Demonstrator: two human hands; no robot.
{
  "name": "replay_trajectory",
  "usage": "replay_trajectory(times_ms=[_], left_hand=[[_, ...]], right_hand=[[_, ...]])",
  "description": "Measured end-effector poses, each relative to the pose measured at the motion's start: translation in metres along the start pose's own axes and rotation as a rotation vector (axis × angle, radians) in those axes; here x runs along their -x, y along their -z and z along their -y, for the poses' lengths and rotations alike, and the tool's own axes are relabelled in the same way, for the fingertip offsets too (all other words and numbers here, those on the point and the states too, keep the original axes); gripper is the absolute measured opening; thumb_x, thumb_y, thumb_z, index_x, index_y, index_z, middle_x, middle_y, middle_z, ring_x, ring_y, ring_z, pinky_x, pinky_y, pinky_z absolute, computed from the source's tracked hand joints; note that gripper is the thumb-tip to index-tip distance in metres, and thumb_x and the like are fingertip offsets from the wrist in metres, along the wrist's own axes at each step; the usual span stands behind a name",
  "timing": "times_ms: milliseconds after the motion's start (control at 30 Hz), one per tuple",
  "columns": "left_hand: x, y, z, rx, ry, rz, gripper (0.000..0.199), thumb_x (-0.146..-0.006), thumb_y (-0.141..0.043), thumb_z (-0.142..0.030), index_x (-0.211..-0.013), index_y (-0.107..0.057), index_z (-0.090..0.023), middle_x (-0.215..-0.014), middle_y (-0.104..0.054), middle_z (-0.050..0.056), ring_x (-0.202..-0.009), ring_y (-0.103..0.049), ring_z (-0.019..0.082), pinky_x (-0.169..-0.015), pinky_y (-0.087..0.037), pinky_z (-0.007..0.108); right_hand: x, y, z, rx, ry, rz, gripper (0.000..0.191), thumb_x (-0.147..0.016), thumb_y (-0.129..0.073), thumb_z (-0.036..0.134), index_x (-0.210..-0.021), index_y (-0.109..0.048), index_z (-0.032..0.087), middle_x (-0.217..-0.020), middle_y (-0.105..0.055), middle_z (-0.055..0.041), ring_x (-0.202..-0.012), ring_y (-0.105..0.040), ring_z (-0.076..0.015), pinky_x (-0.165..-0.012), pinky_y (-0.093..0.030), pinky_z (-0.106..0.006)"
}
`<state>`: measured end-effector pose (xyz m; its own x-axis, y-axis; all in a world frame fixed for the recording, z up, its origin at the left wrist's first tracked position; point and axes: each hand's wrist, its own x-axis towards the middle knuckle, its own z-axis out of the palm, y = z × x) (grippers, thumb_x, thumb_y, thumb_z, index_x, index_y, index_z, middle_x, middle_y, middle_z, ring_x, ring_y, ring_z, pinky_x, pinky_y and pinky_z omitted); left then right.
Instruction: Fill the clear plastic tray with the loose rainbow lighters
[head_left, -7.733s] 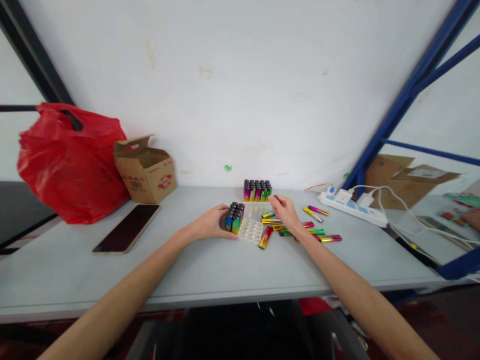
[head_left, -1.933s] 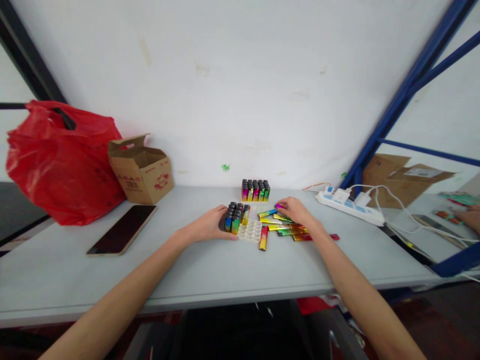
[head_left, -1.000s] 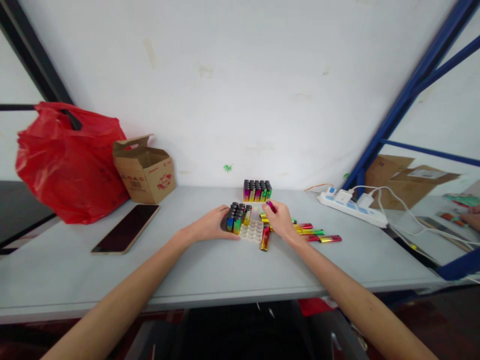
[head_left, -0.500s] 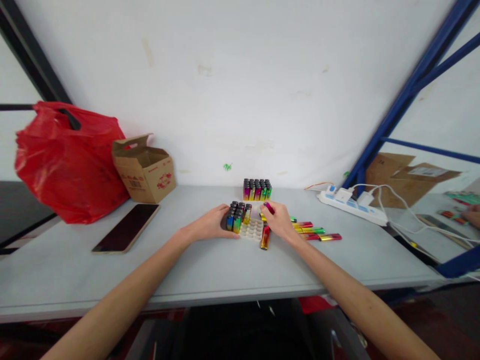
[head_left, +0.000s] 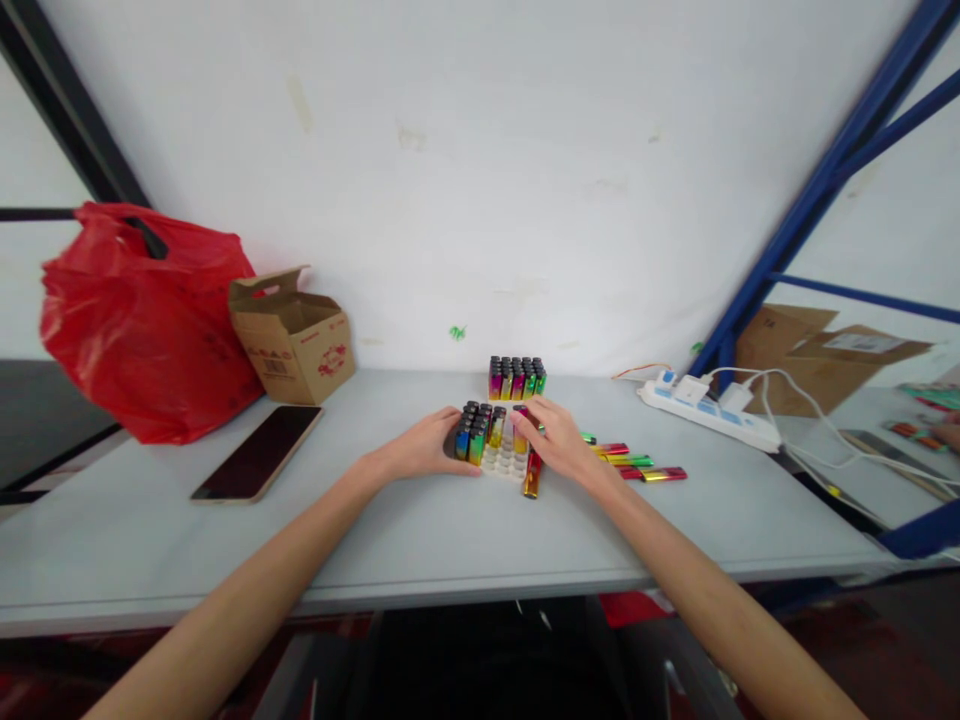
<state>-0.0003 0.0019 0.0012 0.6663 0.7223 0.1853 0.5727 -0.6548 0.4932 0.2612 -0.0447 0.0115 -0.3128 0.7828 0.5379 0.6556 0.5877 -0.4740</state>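
Observation:
A white tray with round slots stands on the table, its left part filled with upright lighters in blue, green and yellow with black tops. Curved round the tray's left side, my left hand steadies it, thumb at the front and fingers behind. My right hand grips a purple-and-yellow lighter, upright over the slots on the right. A red-and-gold lighter leans or lies at the tray's right edge. More loose lighters lie right of my right hand, partly hidden by it.
A full block of lighters stands behind by the wall. To the left are a phone, an open cardboard box and a red plastic bag. A power strip with cables lies right. Another person's hand shows at far right.
My right hand has turned and brought its lighter left, from beside the tray to upright over the slots. My left hand stays at the tray.

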Motion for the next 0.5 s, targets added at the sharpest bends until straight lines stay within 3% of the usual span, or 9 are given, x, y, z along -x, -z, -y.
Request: replay_trajectory(times_ms=[100,267,400,500], left_hand=[[0.0,-0.001,0.001,-0.024,0.011,0.009,0.081,-0.066,-0.08,-0.073,-0.123,-0.063,-0.018,-0.122,-0.065,0.013,-0.111,-0.064,0.035,-0.096,-0.052,0.045],[0.0,-0.001,0.001,-0.021,0.007,0.005,0.082,-0.066,-0.08,-0.074,-0.124,-0.062,-0.019,-0.124,-0.065,0.013,-0.115,-0.063,0.036,-0.098,-0.052,0.045],[0.0,0.0,0.0,-0.017,-0.012,-0.004,0.078,-0.067,-0.08,-0.073,-0.122,-0.063,-0.02,-0.12,-0.066,0.012,-0.113,-0.064,0.035,-0.099,-0.051,0.044],[0.001,0.0,-0.001,-0.022,-0.017,-0.002,0.077,-0.067,-0.079,-0.074,-0.12,-0.064,-0.02,-0.118,-0.066,0.011,-0.11,-0.064,0.035,-0.097,-0.052,0.045]], right_hand=[[0.001,0.0,0.0,-0.023,-0.034,0.085,0.046,-0.105,-0.044,0.054,-0.071,-0.049,0.023,-0.068,-0.059,0.0,-0.061,-0.049,-0.0157,-0.064,-0.036,-0.029],[0.003,-0.006,-0.002,-0.044,-0.069,0.083,0.045,-0.102,-0.051,0.054,-0.071,-0.056,0.022,-0.068,-0.065,-0.0013,-0.06,-0.053,-0.0162,-0.06,-0.033,-0.029],[0.002,-0.014,-0.001,0.06,-0.028,0.134,0.041,-0.102,-0.054,0.052,-0.074,-0.059,0.022,-0.064,-0.064,-0.0013,-0.056,-0.051,-0.017,-0.058,-0.031,-0.029],[0.0,-0.019,0.004,0.214,-0.013,0.148,0.034,-0.102,-0.056,0.05,-0.085,-0.065,0.022,-0.075,-0.069,-0.0051,-0.061,-0.056,-0.0191,-0.058,-0.029,-0.029]])
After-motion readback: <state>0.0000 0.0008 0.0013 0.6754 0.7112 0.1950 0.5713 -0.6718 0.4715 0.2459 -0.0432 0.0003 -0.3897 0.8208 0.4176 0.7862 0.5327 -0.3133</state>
